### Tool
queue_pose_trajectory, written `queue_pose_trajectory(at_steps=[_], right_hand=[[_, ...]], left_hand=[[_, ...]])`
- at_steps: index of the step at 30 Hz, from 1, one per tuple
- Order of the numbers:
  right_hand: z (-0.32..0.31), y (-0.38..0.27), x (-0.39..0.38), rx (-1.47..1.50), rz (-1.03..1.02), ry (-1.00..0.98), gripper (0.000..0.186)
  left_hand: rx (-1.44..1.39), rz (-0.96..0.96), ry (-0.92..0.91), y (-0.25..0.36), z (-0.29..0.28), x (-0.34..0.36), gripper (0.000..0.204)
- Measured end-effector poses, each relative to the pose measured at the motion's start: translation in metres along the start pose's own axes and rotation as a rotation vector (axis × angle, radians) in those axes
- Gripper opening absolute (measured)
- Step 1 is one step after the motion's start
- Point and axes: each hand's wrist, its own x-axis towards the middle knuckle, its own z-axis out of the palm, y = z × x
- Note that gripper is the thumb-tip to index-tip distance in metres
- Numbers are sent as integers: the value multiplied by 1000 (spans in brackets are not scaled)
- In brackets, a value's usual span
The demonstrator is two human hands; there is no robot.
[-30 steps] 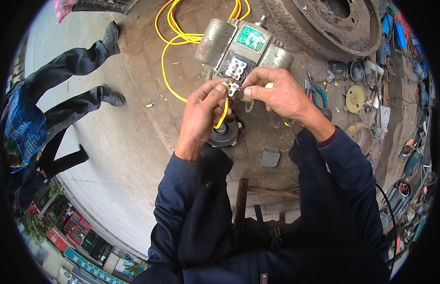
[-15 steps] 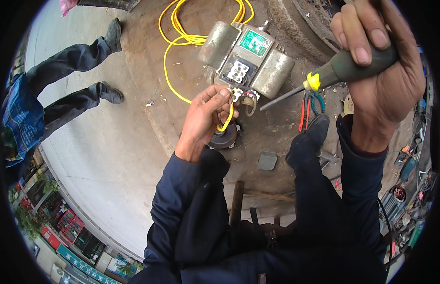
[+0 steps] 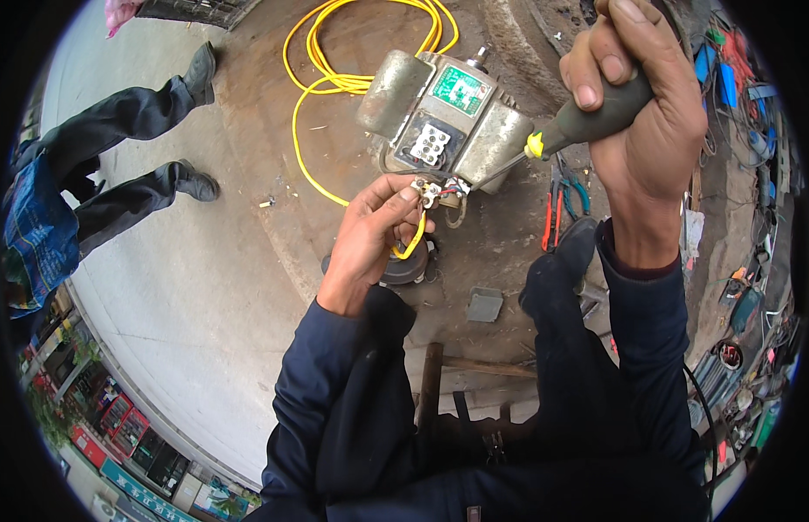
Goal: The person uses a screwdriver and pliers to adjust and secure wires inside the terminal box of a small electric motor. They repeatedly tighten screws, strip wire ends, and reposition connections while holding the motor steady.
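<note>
My left hand pinches a small white terminal piece wired to a yellow cable, just in front of an old metal motor with its terminal box open. My right hand is wrapped round the dark handle of a screwdriver with a yellow collar. Its shaft slants down-left toward the wires by the terminal piece; I cannot tell whether the tip touches them.
Coiled yellow cable lies behind the motor. Red-handled and teal-handled pliers and a grey plate lie on the ground. Another person's legs are at the left. Scrap parts crowd the right.
My right hand has left the wires, come up holding the screwdriver, then moved slightly left, bringing its shaft closer to the terminal piece. My left hand still grips that piece, slightly lower in view.
</note>
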Motion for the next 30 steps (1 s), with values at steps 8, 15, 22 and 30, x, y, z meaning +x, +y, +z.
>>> queue_pose_trajectory(at_steps=[8, 15, 22, 30], right_hand=[[-11, 16, 0, -114, 255, -59, 15], [-34, 58, -27, -917, 399, -532, 33], [-29, 98, -55, -1333, 245, -773, 29], [-26, 104, 5, -929, 773, -811, 26]], left_hand=[[-24, -8, 3, 4, -5, 0, 26], [-1, -4, 6, 5, -12, -10, 30], [54, -4, -13, 3, -9, -14, 28], [58, -8, -80, 1, -10, -15, 26]])
